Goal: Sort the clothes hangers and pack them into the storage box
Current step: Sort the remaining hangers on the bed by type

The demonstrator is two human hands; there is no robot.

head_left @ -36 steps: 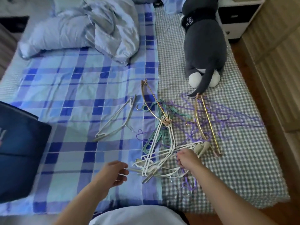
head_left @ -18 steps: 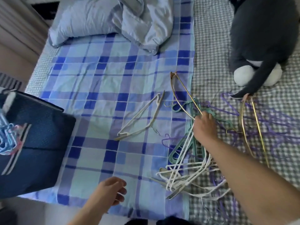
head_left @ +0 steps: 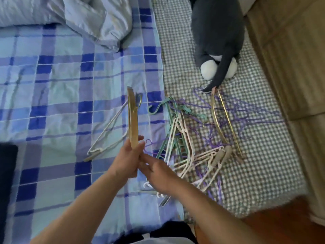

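The left hand (head_left: 127,160) grasps the near end of a gold hanger (head_left: 132,120), fingers curled round it, and holds it raised and edge-on above the bed (head_left: 58,88), its hook at the far end. The right hand (head_left: 158,173) lies just beside the left; its straight fingers touch the left hand at the hanger's near end, its grip released with nothing in it.

On the blue plaid sheet (head_left: 52,173), left of the raised hanger, lies a white hanger (head_left: 107,138), partly hidden behind it. To the right, where the plaid meets the grey checked sheet (head_left: 263,173), a tangled pile rests: green hangers (head_left: 171,124) on its far side, cream hangers (head_left: 186,152) over them and nearer, thin purple hangers (head_left: 246,111) spread to the right across the checked sheet. A second gold hanger (head_left: 223,120) lies among the purple ones, its far end touching the tail of a dark grey plush toy (head_left: 218,32) that sits at the far right of the bed.

A dark blue shape (head_left: 8,173) shows at the left edge, near side; whether it is the box cannot be told. A crumpled pale duvet (head_left: 91,18) lies at the far left. Wooden floor (head_left: 290,50) runs along the right of the bed
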